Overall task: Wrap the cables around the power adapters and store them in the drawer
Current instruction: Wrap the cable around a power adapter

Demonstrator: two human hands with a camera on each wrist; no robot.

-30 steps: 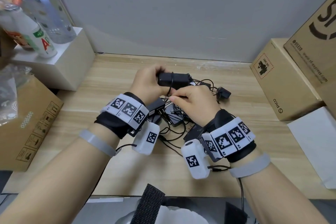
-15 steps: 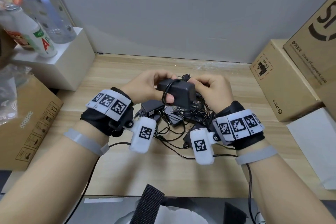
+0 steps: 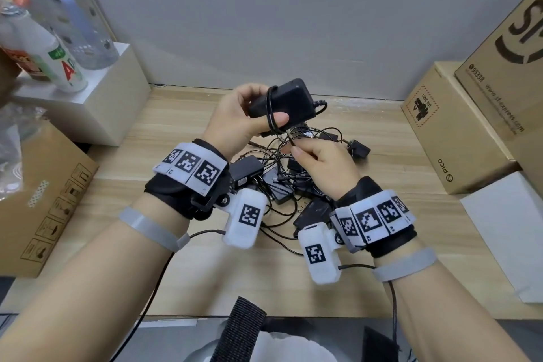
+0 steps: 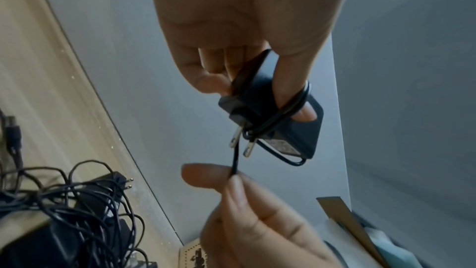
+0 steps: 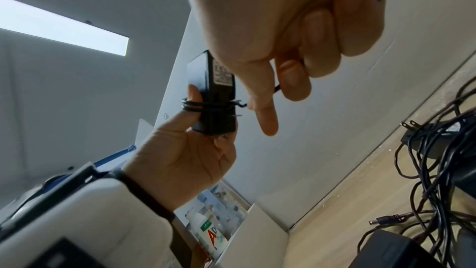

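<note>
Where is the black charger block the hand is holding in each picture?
Head: the power adapter is top centre, above the table, in the left hand.
Left wrist: the adapter hangs in the middle, prongs pointing down.
Right wrist: the adapter is left of centre, pinched from below.
Shared landmark: the cable looped over the left thumb, its end pinched by the right hand.

Left hand (image 3: 238,117): fingers (image 3: 249,94) mostly hidden behind the black adapter (image 3: 283,101), only the thumb showing in the head view. Right hand (image 3: 320,164): fingertips curl under the palm, so the pinch on the cable (image 3: 289,134) is unseen there. Below the fingers, the adapter pile (image 3: 282,185) lies partly covered by both wrists; its tangled leads cannot be traced singly. Adapter label (image 5: 222,74) too blurred to read. Bottles (image 3: 44,47) left of the fingers are cut by the frame's edge.
</note>
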